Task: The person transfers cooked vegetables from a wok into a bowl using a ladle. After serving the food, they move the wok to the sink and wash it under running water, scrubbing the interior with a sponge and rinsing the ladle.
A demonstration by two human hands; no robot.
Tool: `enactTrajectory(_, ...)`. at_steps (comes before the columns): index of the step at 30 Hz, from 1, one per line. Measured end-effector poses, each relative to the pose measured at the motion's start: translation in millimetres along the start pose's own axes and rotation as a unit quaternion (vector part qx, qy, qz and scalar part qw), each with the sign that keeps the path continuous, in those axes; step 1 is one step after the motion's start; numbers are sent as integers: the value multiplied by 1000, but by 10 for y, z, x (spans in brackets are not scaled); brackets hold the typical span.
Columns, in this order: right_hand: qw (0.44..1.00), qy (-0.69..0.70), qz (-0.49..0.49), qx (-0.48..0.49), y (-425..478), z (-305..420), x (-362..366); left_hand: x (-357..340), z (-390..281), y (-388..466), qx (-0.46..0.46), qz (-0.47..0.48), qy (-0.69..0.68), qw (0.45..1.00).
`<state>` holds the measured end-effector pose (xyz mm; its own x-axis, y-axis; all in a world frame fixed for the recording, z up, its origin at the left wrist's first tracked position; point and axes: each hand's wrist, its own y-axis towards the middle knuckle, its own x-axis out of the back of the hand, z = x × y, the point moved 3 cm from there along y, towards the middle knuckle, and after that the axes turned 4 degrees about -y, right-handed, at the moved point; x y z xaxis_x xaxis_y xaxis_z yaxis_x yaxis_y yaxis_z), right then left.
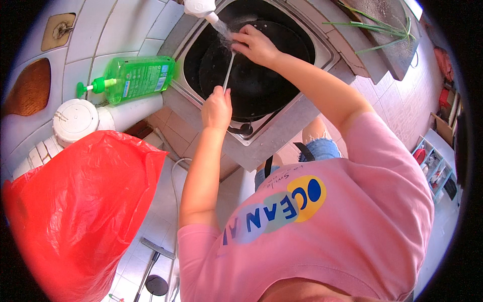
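My left hand [217, 109] grips the lower part of a slim metal utensil [229, 70], perhaps a spoon, which slants up over the sink. At its far end my right hand [258, 45] has its fingers around the utensil, under running water [222, 30]. That end is hidden by the fingers and the splash. Water falls from a white tap head [200, 5] at the top. Beneath both hands a wide black pan [268, 87] sits in the metal sink [332, 56], with a dark handle [241, 129] at the near corner.
A green pump bottle of detergent [139, 77] lies tilted left of the sink, by white pipes [75, 119]. A large red plastic bag [83, 211] fills the lower left. Green onion stalks [385, 30] rest on a board at upper right. A squeegee [156, 248] stands below.
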<state>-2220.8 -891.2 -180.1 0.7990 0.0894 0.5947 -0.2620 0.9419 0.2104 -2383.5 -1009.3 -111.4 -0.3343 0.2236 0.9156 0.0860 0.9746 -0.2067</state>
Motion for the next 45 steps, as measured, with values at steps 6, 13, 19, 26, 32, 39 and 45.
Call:
enactTrajectory(6,998,-7,-1,-65,152,-244,-86,2,59,-37,-17,-11,2,1000)
enactTrajectory(13,998,-33,23,-55,235,-262,-80,45,108,19,-51,-8,15,999)
enactTrajectory(19,995,-1,73,68,130,178,-88,31,181,-12,-60,-3,31,998)
enactTrajectory(26,988,-75,56,-121,339,-490,-126,78,62,-27,-70,-5,37,997)
enactTrajectory(32,999,-19,37,-16,-14,163,-82,5,102,26,-4,11,7,1000)
enactTrajectory(39,990,68,122,23,-431,882,-166,-59,81,108,-23,-16,-61,998)
enactTrajectory(45,992,6,-64,-105,-189,469,176,-9,-10,110,427,153,-694,559)
